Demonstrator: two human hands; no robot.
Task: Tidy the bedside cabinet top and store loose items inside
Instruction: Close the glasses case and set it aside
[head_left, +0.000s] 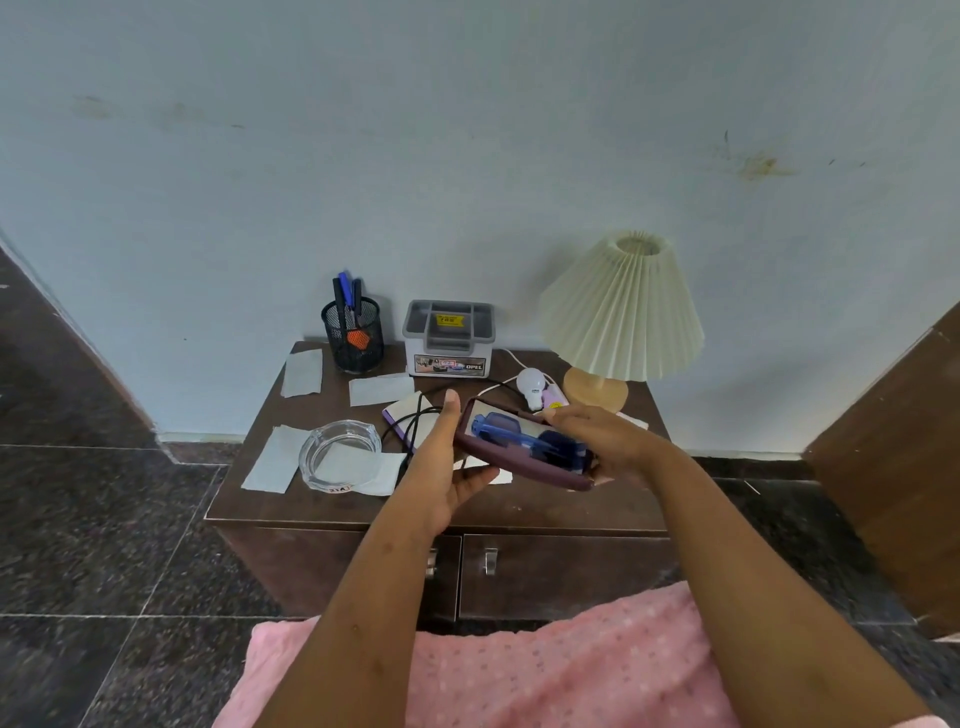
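Head view: maroon case (519, 441), blue shapes on its face, held just above the bedside cabinet (363, 506).
Left hand (447, 467): cradles the case's left end, thumb raised.
Right hand (602, 441): grasps its right end.
Cabinet top: glass ashtray (340, 454), paper slips (302, 372), mesh pen holder (353, 335), grey box (449, 338), bulb (531, 385), pleated lamp (621, 312).

left hand (441, 470) cradles phone (519, 441), thumb up | right hand (608, 441) grips its end | both stretched forward

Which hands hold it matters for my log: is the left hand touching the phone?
Touching. The head view shows the left hand pressed against the left end of the phone, with its fingers curled underneath and no gap visible.
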